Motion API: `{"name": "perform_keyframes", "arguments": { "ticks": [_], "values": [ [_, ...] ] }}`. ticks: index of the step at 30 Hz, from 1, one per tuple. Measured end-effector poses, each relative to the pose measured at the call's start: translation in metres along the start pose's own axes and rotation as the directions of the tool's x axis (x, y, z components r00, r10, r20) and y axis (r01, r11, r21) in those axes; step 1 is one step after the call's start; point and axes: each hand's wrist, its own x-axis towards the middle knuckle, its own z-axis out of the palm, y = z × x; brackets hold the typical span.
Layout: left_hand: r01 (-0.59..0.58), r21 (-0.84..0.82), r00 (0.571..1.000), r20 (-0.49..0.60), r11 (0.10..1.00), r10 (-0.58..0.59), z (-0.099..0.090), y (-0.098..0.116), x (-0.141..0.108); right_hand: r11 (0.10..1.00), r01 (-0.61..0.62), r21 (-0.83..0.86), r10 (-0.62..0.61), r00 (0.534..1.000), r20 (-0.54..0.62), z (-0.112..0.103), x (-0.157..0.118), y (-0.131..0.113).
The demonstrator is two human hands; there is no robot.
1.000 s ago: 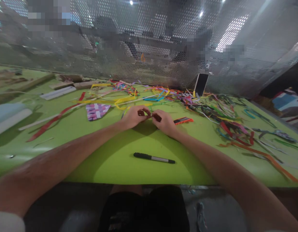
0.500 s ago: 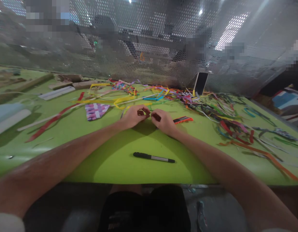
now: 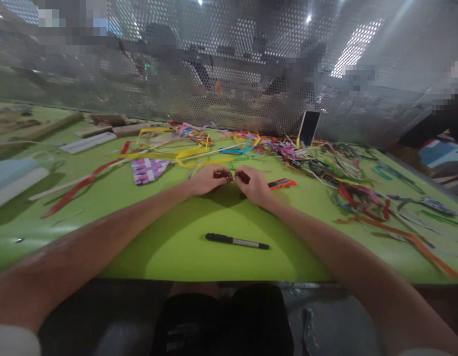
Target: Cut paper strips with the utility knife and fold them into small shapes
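Observation:
Above the green tabletop, my left hand [image 3: 209,179] and my right hand [image 3: 251,185] face each other with thumbs and fingertips pinched. Something thin and small seems to lie between the two pinches, too small to name. An orange-and-black utility knife [image 3: 283,184] lies just right of my right hand. To the left of my left hand rests a woven piece of purple, pink and white strips [image 3: 149,169]. Nearer to me, a black marker pen [image 3: 236,241] with a pale band lies flat on the table.
Loose coloured strips [image 3: 192,131] spread along the back and the right side [image 3: 381,207]. A phone [image 3: 309,127] leans upright near the perforated metal screen [image 3: 229,64]. At left lie a red strip [image 3: 86,183], a white tray [image 3: 88,142] and a blue face mask [image 3: 14,173].
Both hands have shifted slightly to the right, and the fingertips sit a little farther apart. The pen, knife and woven piece stay in place.

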Motion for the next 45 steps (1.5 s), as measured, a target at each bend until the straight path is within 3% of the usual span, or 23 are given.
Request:
{"name": "perform_keyframes", "arguments": {
  "ticks": [9, 24, 33, 45],
  "values": [
    [0.017, -0.015, 0.994, 0.108, 1.000, -0.015, -0.003, 0.006, 0.000, 0.996, -0.030, 0.081, 0.030, 1.000, 0.008, -0.002, -0.001, -0.004],
    [0.078, -0.031, 0.996, -0.039, 0.997, -0.079, 0.001, 0.006, -0.004, 0.996, 0.047, 0.077, -0.047, 0.999, -0.002, 0.002, -0.002, -0.002],
    [0.117, -0.057, 0.993, 0.017, 0.991, -0.117, 0.002, 0.015, -0.005, 0.995, 0.058, 0.085, -0.055, 0.998, -0.032, 0.000, -0.001, -0.002],
    [0.156, -0.088, 0.987, -0.031, 0.984, -0.159, 0.007, 0.019, -0.004, 0.995, 0.051, 0.091, -0.049, 0.998, -0.033, 0.001, -0.002, -0.003]
  ]
}}
